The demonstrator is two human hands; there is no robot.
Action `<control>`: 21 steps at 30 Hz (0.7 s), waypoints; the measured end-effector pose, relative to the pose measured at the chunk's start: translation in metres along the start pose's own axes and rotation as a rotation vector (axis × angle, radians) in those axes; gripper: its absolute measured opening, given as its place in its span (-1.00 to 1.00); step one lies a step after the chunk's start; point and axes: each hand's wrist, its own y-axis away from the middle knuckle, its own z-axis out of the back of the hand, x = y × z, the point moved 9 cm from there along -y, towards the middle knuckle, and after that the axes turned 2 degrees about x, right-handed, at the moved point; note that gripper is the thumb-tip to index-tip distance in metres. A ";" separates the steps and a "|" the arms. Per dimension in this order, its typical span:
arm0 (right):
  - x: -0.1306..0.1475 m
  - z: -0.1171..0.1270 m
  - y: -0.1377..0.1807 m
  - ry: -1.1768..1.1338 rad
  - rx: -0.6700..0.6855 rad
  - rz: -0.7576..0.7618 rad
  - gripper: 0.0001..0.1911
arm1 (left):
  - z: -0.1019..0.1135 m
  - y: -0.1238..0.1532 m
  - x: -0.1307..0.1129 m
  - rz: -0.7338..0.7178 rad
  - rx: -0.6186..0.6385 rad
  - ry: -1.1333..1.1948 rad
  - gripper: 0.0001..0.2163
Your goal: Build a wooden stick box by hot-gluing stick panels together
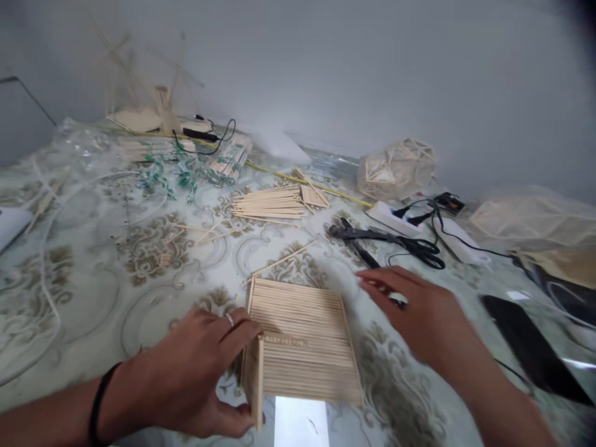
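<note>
A small structure of pale wooden sticks (302, 310) lies in front of me, with a flat slatted base and an upright panel (257, 379) at its left. My left hand (209, 366) is closed around that panel, fingers on its upper edge and thumb near the bottom. Off the structure's right side is my right hand (414, 310), slightly blurred, its fingertips drawn together. Something dark shows between its fingers; whether it is held or lies behind them is unclear. Just beyond that hand are black-handled pliers (356, 239) and black-handled scissors (419, 245).
Loose sticks (270, 203) lie in a pile farther back. Behind them are packaged sticks (230, 160) and a yellow measuring stick or tape (316, 185). A power strip (395, 218) with cables and a stick-framed model (398, 167) stand back right. A black phone (531, 347) lies at right.
</note>
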 end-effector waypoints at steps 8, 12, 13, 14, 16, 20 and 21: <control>0.129 -0.141 -0.126 -0.285 0.215 0.349 -0.74 | -0.012 -0.002 0.007 0.050 0.102 0.022 -0.23; 0.139 -0.172 -0.146 -0.261 0.271 0.350 -0.77 | -0.013 -0.002 0.005 0.015 0.081 0.022 -0.20; 0.140 -0.175 -0.147 -0.255 0.284 0.348 -0.79 | -0.013 -0.002 0.004 0.010 0.074 0.021 -0.19; 0.141 -0.176 -0.147 -0.249 0.295 0.346 -0.81 | -0.012 -0.002 0.005 0.012 0.070 0.018 -0.20; 0.143 -0.176 -0.148 -0.238 0.310 0.339 -0.84 | -0.011 -0.002 0.005 0.023 0.070 0.016 -0.23; 0.139 -0.162 -0.145 -0.225 0.281 0.284 -0.85 | -0.006 -0.005 0.005 0.040 0.080 0.040 -0.35; 0.135 -0.154 -0.143 -0.227 0.259 0.259 -0.86 | -0.005 -0.006 0.005 0.040 0.078 0.043 -0.36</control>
